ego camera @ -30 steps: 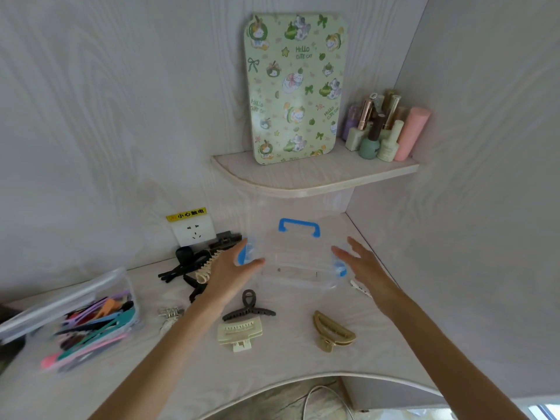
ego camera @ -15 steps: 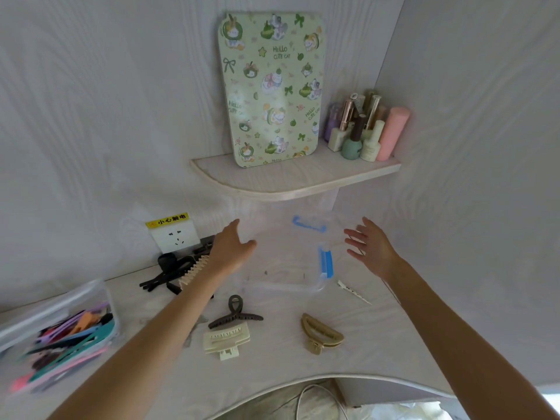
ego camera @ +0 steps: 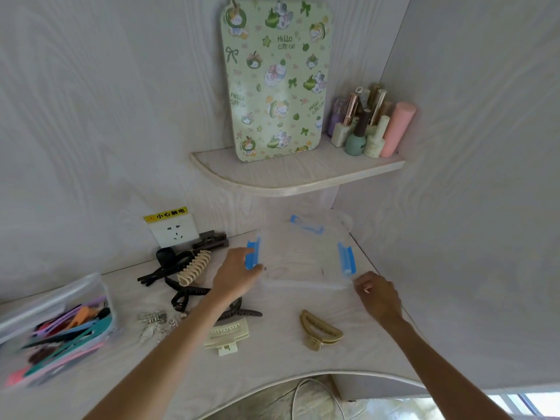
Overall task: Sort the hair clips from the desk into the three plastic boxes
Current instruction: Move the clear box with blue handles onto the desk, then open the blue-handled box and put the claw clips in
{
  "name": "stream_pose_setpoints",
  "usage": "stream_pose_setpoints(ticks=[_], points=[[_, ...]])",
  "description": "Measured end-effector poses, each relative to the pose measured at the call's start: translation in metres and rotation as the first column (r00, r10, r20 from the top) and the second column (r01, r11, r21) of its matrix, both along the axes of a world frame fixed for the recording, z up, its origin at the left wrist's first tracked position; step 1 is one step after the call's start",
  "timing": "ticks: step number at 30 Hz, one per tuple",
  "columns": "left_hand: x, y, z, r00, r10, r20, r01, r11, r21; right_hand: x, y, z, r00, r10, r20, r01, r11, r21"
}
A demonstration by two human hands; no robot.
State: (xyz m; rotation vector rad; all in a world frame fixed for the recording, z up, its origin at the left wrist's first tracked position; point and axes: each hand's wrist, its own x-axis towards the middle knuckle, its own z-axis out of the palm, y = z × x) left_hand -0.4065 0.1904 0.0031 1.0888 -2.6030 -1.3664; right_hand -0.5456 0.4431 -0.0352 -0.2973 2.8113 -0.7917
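Flanking the clear plastic box (ego camera: pixel 303 259) at the far corner of the worktop (ego camera: pixel 272 359), we touch its left blue latch (ego camera: pixel 253 254) with the left hand (ego camera: pixel 235 275), fingers relaxed; the right hand (ego camera: pixel 378 297) curls at its near right corner, grip state unclear.

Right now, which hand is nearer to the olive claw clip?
Right. The right hand is just up-right of the olive claw clip; the left hand is farther, up-left, at the clear box.
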Motion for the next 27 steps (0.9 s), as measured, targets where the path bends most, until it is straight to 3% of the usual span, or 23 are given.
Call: stream_pose_setpoints(ticks=[2,4,7,10,15,21,27], points=[[0.009,0.003,-0.001,0.999,0.022,-0.042,-0.021,1.0,0.02,0.003,0.004,0.018,0.987,-0.158,0.034,0.162,0.963,-0.217],[0.026,0.004,-0.001,0.996,0.016,-0.084,-0.017,1.0,-0.015,0.016,0.003,0.046,0.97,-0.239,-0.047,0.204,0.903,-0.379],[0.062,0.001,-0.004,0.995,-0.042,-0.089,0.03,0.991,-0.132,0.048,-0.028,0.093,0.984,-0.061,-0.168,-0.035,0.858,-0.513],[0.101,-0.016,-0.011,0.998,-0.055,-0.037,0.045,0.973,-0.225,0.08,-0.091,0.108,0.931,0.344,-0.119,-0.357,0.798,-0.485],[0.174,-0.04,-0.025,0.999,0.036,0.021,-0.029,0.96,-0.278,0.143,-0.219,0.081,0.667,0.744,-0.043,-0.696,0.601,-0.393],[0.235,-0.056,-0.036,0.99,0.131,0.057,-0.112,0.958,-0.263,0.231,-0.317,0.044,0.376,0.924,-0.063,-0.916,0.361,-0.175],[0.268,-0.071,-0.044,0.965,0.212,0.156,-0.176,0.96,-0.217,0.251,-0.329,0.033,0.318,0.946,-0.058,-0.942,0.308,-0.137]])
